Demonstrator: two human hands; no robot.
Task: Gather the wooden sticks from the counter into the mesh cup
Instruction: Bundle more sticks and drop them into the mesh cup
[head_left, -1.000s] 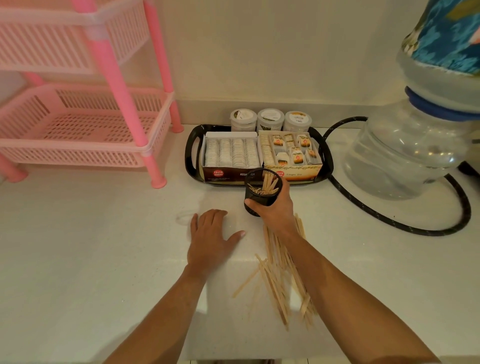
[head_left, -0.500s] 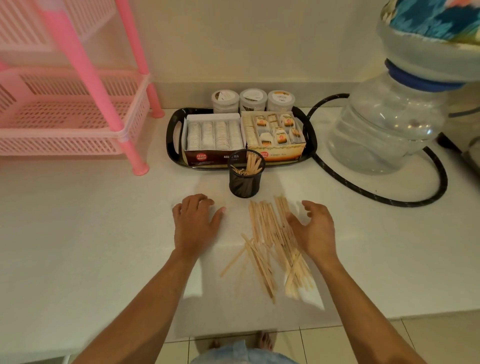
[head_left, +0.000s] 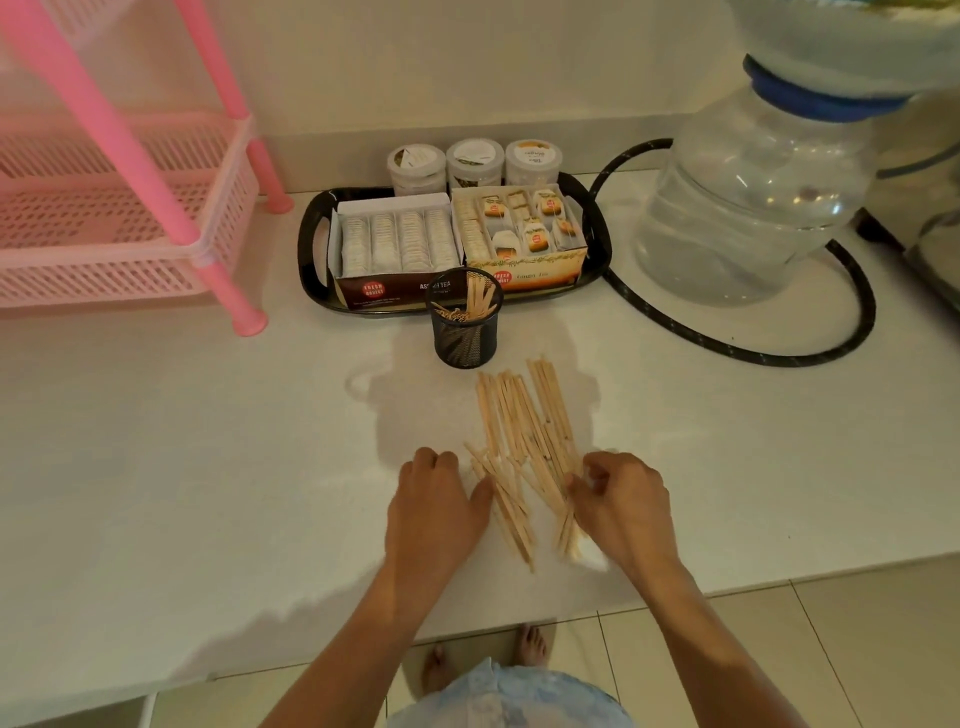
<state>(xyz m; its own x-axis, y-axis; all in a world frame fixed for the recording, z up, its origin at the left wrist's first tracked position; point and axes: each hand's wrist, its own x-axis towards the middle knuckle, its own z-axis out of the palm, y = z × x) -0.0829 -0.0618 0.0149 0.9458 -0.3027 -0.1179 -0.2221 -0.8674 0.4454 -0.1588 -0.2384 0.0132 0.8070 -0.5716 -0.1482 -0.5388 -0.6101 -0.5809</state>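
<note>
A loose pile of wooden sticks (head_left: 524, 431) lies on the white counter (head_left: 208, 467), fanned out lengthwise toward me. Just beyond its far end stands the black mesh cup (head_left: 465, 332), upright, with several sticks inside. My left hand (head_left: 434, 506) rests flat on the counter, thumb touching the left side of the pile. On the right side of the pile is my right hand (head_left: 621, 501), fingers curled, with its fingertips on the near ends of the sticks. Neither hand has lifted any stick.
A black tray (head_left: 311, 260) with two open tea boxes and three small jars sits behind the cup. A pink plastic rack (head_left: 130, 208) stands at the left. A large water bottle (head_left: 748, 208) and a black hose (head_left: 841, 343) are at the right. The counter's front edge runs just below my hands.
My right hand let go of the cup, which now stands behind the pile, and came back to the sticks. Both hands have moved to the pile's near end, closing in from each side.
</note>
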